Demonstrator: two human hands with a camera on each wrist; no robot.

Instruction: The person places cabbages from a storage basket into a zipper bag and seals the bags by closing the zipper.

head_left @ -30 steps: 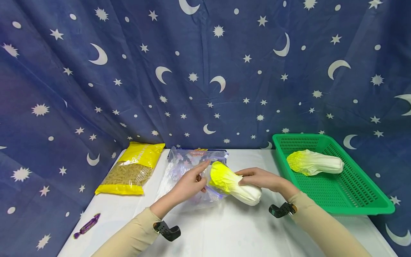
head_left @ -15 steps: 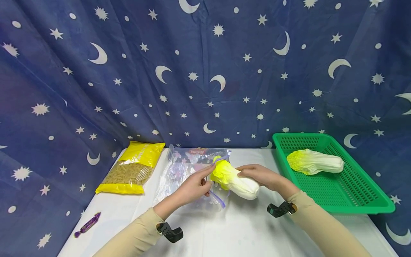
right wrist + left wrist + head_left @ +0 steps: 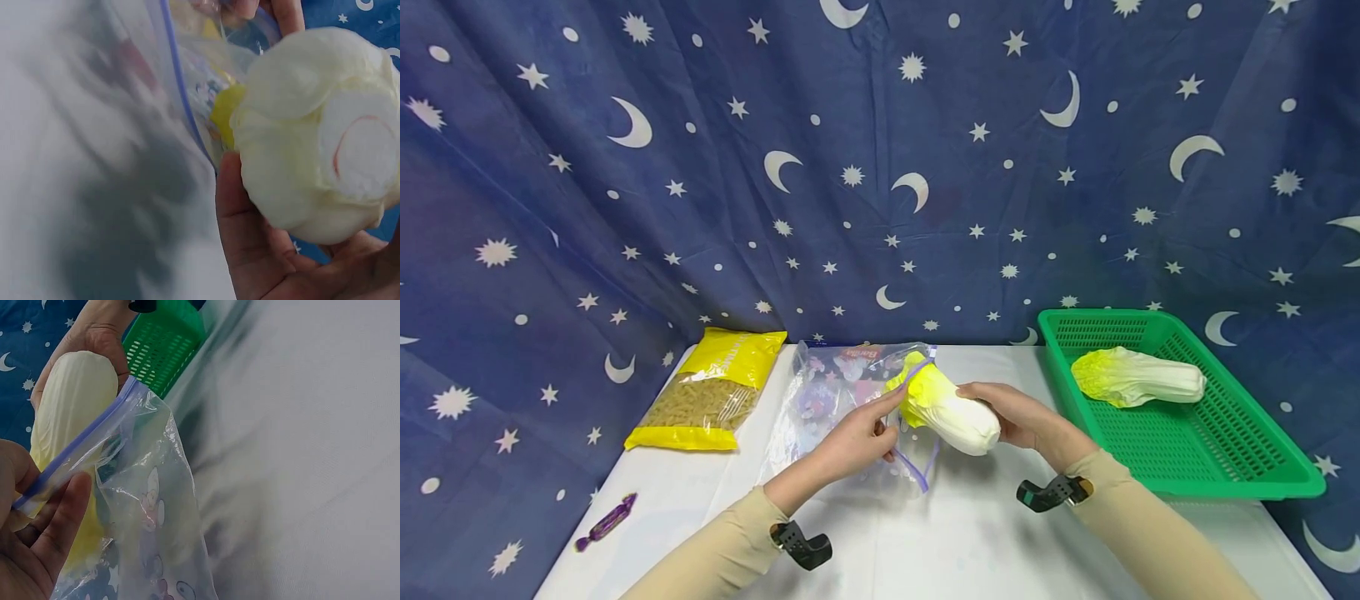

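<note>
My right hand grips the white stem end of a toy napa cabbage, its yellow leafy tip pushed into the mouth of a clear zip bag. My left hand pinches the bag's purple zip edge and holds the mouth apart. In the left wrist view the cabbage sits behind that edge. The right wrist view shows the cabbage's cut base resting in my right palm, the bag beyond it.
A green basket at the right holds a second cabbage. A yellow pasta pack lies at the left, a purple wrapped candy near the table's front left corner. A starry blue cloth hangs behind the white table.
The cabbage has risen and moved left, its yellow tip now inside the bag mouth. The left hand has lifted the zip edge up around it.
</note>
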